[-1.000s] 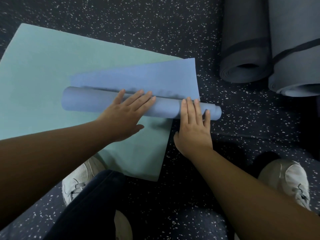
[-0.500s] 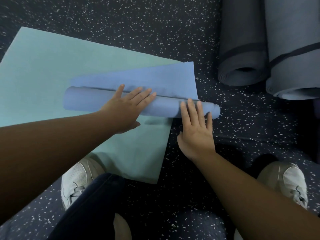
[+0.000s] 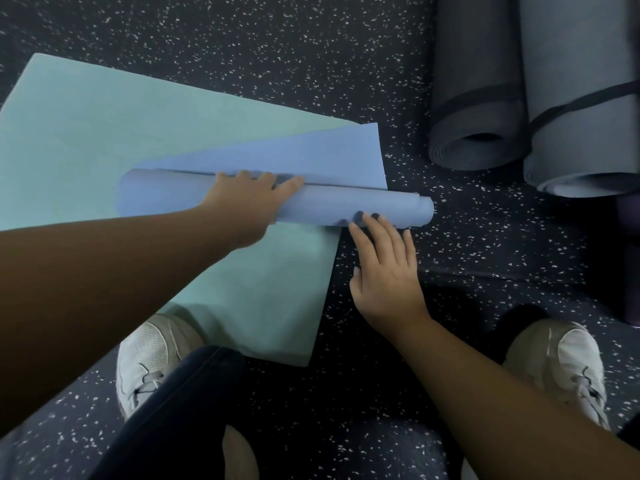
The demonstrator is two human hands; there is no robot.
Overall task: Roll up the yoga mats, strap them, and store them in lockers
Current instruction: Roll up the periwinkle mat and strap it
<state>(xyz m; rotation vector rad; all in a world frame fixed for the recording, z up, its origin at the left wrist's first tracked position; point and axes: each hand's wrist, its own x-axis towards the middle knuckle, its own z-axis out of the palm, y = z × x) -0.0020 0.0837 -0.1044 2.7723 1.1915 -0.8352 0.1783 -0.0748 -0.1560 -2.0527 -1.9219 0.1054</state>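
Blue roll: the blue yoga mat (image 3: 346,202) is partly rolled into a tube lying crosswise on the speckled floor (image 3: 242,46), with a flat blue tail beyond it; most of it rests on a flat teal mat (image 3: 104,133).
Left fingers: the left hand (image 3: 249,199) lies on top of the roll near its middle, fingers (image 3: 291,183) nearly straight and reaching over the crest toward the tail, pressing rather than gripping.
Right fingers: the right hand (image 3: 384,268) is flat and spread, holding nothing; its fingertips (image 3: 367,220) just meet the near side of the roll by its right end, palm toward the floor.
Roll ends: the right end sticks out past the tail's edge, so the roll looks slightly skewed.
Doing it well: judged from this, push both palms forward evenly, keep steady downward pressure, and nudge the right end back into line so the layers stay tight.
Risk: uneven pushing would likely cone the roll further.
Nearby: two grey rolled mats (image 3: 485,98) with dark straps lie at the upper right; white shoes (image 3: 145,358) below.
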